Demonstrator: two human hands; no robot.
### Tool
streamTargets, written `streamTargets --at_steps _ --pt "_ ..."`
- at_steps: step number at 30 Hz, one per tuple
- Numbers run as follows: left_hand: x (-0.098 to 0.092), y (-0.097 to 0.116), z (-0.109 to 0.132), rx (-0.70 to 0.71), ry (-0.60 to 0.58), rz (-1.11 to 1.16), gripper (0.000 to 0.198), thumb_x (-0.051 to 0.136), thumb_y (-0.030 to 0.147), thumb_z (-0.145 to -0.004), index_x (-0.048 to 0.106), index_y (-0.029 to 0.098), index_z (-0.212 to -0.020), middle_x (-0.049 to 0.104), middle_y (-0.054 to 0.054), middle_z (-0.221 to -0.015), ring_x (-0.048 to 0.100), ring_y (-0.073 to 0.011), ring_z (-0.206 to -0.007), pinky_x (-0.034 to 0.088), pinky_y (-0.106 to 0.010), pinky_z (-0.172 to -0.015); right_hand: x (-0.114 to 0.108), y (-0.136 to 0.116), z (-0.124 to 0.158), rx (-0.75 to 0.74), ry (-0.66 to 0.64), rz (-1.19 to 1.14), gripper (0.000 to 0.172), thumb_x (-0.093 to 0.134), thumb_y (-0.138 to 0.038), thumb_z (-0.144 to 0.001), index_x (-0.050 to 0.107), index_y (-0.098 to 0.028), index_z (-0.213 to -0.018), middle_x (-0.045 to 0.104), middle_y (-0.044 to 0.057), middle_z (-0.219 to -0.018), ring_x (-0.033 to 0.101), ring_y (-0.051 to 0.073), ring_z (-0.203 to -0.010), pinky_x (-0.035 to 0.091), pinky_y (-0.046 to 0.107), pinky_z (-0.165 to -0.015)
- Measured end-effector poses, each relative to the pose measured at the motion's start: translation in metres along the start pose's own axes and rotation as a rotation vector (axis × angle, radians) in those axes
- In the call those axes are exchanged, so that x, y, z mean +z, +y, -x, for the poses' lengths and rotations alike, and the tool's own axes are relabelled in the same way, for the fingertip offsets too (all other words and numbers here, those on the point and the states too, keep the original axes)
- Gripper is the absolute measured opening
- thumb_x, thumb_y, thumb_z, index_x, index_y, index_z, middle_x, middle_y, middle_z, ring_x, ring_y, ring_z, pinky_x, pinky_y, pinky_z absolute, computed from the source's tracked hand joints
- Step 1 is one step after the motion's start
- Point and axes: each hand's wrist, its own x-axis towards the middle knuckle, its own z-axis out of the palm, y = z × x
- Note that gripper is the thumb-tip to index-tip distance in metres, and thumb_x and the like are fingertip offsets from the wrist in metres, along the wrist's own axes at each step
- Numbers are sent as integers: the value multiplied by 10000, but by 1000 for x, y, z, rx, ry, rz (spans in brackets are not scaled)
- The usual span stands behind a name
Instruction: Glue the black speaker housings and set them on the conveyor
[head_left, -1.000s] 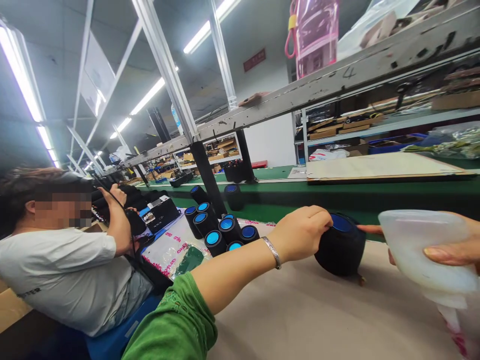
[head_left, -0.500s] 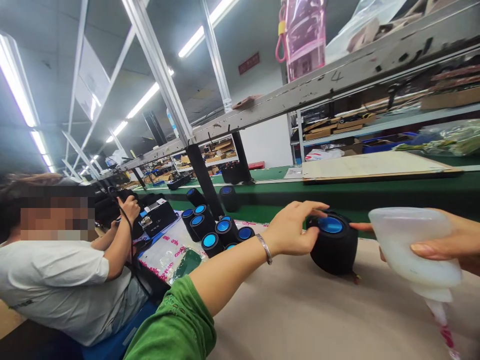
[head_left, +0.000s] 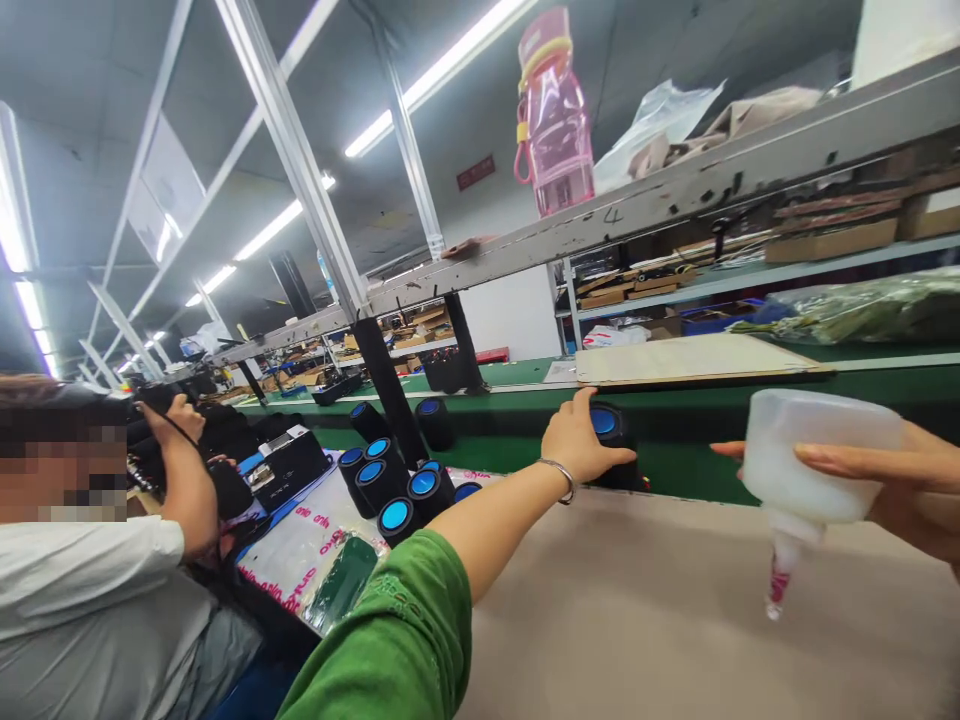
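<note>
My left hand [head_left: 581, 440] now reaches farther out than before, and the black speaker [head_left: 616, 440] has gone from the tan table [head_left: 660, 620] to the green belt [head_left: 697, 470]. My fingers curl around its side. Its top is blue. My right hand [head_left: 911, 490] grips a white bottle [head_left: 814, 455], tip down.

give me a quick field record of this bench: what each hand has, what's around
left hand: left hand reaches forward, fingers around a black speaker with a blue top at the edge of the green belt
right hand: right hand holds a white squeeze bottle, nozzle pointing down
bench: tan work surface
left of bench: group of upright black speakers; a co-worker in a white shirt
overhead rail: pink water bottle
</note>
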Motion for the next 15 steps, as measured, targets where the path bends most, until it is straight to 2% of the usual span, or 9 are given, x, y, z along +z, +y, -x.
streamTargets --at_steps 5,9,11,15 --pt "28 -12 -28 -78 45 11 1007 804 385 -603 220 227 -1409 460 -138 -1331 481 -312 -1211 408 -414 -1023 0 -2 -1 -111 87 -178 939 845 -256 -201 554 -157 -1088 460 198 -1087 469 429 -960 510 406 -576" --pt "43 -16 -31 -128 84 6 934 742 360 -661 202 215 -1409 350 -136 -1431 415 -292 -1281 351 -387 -1080 -3 0 -9 -290 95 -249 882 866 -265 -273 571 -148 -1095 453 164 -1127 470 405 -989 538 390 -600" --pt "48 -17 -28 -137 111 -9 901 721 323 -668 211 213 -1402 289 -131 -1465 364 -272 -1326 313 -358 -1110 -1 -1 -11 -361 146 -355 779 841 -217 -345 585 -130 -1076 450 140 -1145 471 368 -1023 556 350 -607" --pt "49 -20 -19 -136 164 -32 841 704 247 -652 270 208 -1371 287 -134 -1460 338 -255 -1350 293 -335 -1122 16 -14 -1 -413 298 -572 454 652 -55 -654 565 -151 -1090 471 52 -1133 515 216 -1021 572 239 -664"
